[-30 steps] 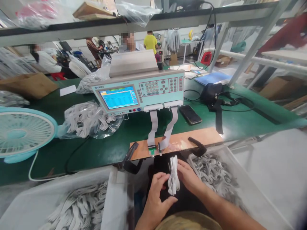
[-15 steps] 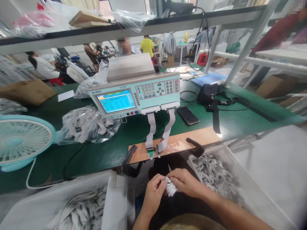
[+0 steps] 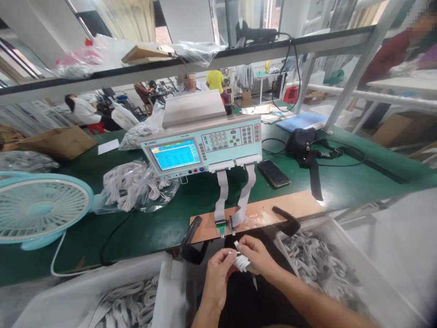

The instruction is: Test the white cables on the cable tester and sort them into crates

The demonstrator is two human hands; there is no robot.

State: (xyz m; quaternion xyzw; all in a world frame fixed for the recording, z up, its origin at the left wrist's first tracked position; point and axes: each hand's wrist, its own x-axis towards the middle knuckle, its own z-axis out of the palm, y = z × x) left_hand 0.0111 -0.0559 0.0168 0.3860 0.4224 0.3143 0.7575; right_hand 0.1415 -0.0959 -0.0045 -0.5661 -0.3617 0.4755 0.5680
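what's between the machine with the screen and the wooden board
Two flat grey ribbon cables cross the green tabletop between the machine and the board, in the head view.

The one view comes from a camera on the person's head, looking forward and down over the bench (image 3: 153,234). It sits above and behind the left hand (image 3: 216,275) and right hand (image 3: 254,255), which hold the white cable (image 3: 242,263) close by, low and just right of centre; both forearms come in from the bottom edge. The left crate (image 3: 166,280) and right crate (image 3: 358,262) are also near and seen from above. The machine (image 3: 205,148) lies farther out, its screen and keys facing the camera. The shelf (image 3: 246,52) crosses the upper part at a slant, with the room behind it farthest away.
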